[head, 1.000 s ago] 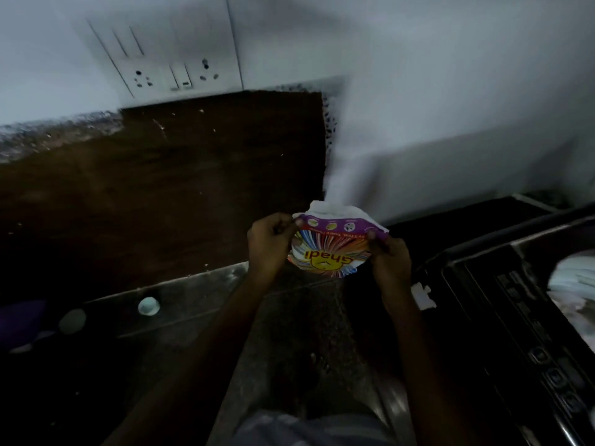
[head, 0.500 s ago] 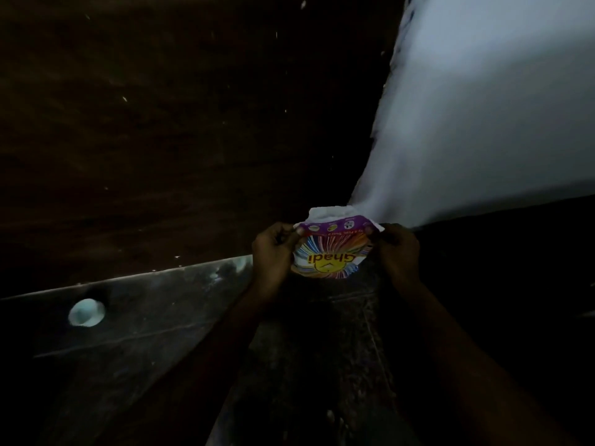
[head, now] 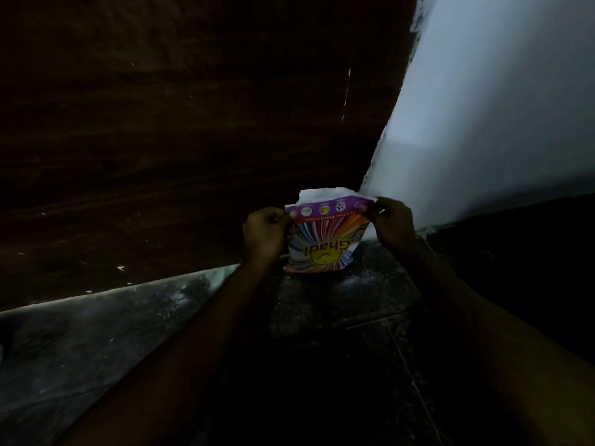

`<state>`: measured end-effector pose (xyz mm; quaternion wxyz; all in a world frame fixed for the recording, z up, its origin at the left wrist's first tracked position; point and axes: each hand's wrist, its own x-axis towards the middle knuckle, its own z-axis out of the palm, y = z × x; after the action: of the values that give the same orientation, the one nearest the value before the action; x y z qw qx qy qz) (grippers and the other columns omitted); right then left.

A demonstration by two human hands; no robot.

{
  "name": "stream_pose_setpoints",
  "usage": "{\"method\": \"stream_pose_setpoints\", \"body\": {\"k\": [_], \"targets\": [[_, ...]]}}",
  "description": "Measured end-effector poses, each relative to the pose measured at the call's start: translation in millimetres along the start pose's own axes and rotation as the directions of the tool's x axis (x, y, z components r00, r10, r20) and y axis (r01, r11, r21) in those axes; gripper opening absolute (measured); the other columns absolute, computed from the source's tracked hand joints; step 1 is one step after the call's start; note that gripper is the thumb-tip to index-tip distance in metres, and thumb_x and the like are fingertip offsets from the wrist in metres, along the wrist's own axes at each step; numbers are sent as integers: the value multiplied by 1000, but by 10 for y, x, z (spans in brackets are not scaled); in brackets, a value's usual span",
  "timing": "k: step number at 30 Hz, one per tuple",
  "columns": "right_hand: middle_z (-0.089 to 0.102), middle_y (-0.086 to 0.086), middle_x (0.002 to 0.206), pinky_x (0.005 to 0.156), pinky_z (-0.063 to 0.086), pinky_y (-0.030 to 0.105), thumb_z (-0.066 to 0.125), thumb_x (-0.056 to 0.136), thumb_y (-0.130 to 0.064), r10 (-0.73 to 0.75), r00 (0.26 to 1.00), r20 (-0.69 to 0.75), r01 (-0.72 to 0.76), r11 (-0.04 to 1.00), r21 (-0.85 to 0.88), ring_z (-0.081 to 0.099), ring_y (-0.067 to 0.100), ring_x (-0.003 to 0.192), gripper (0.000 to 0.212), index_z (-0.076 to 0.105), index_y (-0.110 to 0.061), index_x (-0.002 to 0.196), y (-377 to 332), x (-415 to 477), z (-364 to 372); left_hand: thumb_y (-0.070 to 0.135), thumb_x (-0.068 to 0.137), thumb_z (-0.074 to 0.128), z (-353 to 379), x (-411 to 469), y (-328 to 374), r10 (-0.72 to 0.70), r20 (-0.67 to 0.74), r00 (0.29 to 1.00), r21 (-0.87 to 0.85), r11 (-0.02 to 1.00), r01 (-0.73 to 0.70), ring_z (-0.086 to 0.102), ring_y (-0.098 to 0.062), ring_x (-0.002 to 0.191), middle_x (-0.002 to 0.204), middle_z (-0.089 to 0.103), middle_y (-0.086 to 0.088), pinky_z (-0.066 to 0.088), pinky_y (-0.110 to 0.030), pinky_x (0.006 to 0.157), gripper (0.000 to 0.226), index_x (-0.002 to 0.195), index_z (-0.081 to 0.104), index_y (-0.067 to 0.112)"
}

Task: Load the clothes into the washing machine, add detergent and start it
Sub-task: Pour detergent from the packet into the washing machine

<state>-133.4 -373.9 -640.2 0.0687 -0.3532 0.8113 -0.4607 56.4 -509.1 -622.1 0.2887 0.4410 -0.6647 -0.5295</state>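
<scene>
Each grip pinches an upper corner of the one detergent packet: the left hand at its left edge, the right hand at its right, so the packet hangs stretched between the two hands, above the dark speckled counter. It is a small pouch with a purple top band, rainbow rays, a yellow emblem and upside-down lettering. Behind it a dark wood panel meets a pale wall.

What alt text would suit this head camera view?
Two hands, left hand and right hand, pinch the top corners of a colourful detergent packet above a dim stone counter, with a dark wooden panel behind.
</scene>
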Motion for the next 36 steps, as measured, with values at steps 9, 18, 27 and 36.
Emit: {"method": "stream_pose_setpoints", "body": {"k": [9, 18, 27, 36], "targets": [[68, 20, 100, 78, 42, 30, 62, 93, -31, -28, 989, -148, 6, 989, -148, 62, 34, 94, 34, 71, 0, 104, 107, 198, 297, 26, 92, 68, 147, 28, -58, 89, -3, 996, 122, 989, -88, 72, -19, 73, 77, 74, -6, 60, -39, 72, 21, 76, 72, 13], [70, 17, 91, 74, 50, 39, 62, 92, -30, -52, 995, -83, 35, 980, -194, 66, 35, 81, 28, 70, -3, 95, 137, 89, 236, 23, 93, 66, 163, 225, -130, 107, -153, 982, 152, 985, -84, 70, -26, 98, 105, 74, -11, 57, -41, 86, 22, 107, 73, 8], [71, 11, 105, 83, 47, 33, 59, 94, -23, -19, 998, -58, 2, 961, -276, 64, 27, 98, 22, 68, -7, 105, 217, -160, 180, 4, 91, 60, 306, -82, -226, 309, -152, 939, 211, 938, -274, 55, -23, 117, 127, 56, -9, 39, -22, 87, 29, 119, 61, 9], [67, 8, 86, 65, 37, 27, 46, 100, -39, 29, 999, -40, -35, 988, -151, 61, 23, 80, 39, 65, -6, 91, -70, -498, 8, 8, 97, 52, 312, -421, -198, 202, 245, 948, 396, 872, -288, 53, -31, 123, 134, 57, -10, 45, -42, 99, 33, 130, 57, 10]]}}
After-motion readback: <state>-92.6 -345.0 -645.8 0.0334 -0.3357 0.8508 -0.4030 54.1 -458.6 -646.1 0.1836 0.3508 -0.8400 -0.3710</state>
